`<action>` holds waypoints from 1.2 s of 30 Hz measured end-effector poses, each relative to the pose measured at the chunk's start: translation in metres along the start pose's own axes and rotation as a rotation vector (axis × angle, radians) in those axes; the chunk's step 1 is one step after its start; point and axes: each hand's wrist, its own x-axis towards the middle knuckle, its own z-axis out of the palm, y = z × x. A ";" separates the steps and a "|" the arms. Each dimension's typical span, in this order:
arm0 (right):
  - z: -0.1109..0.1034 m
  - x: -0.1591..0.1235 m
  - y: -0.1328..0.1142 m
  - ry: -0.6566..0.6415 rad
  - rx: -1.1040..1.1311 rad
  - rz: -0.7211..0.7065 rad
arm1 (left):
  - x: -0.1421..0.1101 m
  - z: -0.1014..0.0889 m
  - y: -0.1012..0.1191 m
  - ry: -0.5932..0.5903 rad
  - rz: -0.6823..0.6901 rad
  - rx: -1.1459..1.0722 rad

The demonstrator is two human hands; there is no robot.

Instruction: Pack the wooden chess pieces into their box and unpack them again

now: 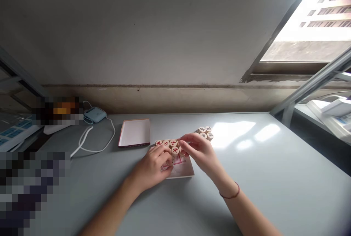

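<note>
A shallow pink-rimmed box [183,170] lies on the grey table [274,177] in front of me, with several round wooden chess pieces [166,143] with red characters lined up along its far side. My left hand [153,166] rests on the box with fingers curled next to the pieces. My right hand [199,150] reaches in from the right, its fingertips pinched on a piece [181,151] in the box. A small group of loose pieces [205,132] sits on the table just beyond my right hand.
The box's lid [135,133] lies open side up to the left. A small blue device [94,114] with a white cable [93,144] sits at the back left. A window and metal frame [309,82] stand to the right.
</note>
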 end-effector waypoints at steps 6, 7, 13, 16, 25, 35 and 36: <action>0.000 -0.006 -0.002 -0.163 -0.212 -0.034 | -0.001 -0.001 -0.001 -0.072 -0.004 0.183; -0.001 -0.008 -0.003 -0.199 -0.266 -0.064 | -0.002 -0.001 -0.001 -0.077 -0.016 0.201; 0.000 -0.017 -0.005 -0.366 -0.572 -0.241 | -0.002 0.000 -0.004 -0.094 -0.092 0.265; 0.007 -0.019 0.001 -0.349 -0.708 -0.280 | -0.001 -0.004 -0.004 -0.119 -0.129 0.242; 0.017 -0.019 0.013 -0.328 -0.843 -0.365 | -0.003 -0.011 -0.007 -0.179 -0.184 0.230; 0.020 -0.017 0.021 -0.312 -1.041 -0.386 | -0.001 -0.013 -0.006 -0.197 -0.202 0.230; 0.021 -0.018 0.021 -0.313 -1.044 -0.381 | -0.001 -0.013 -0.006 -0.196 -0.201 0.229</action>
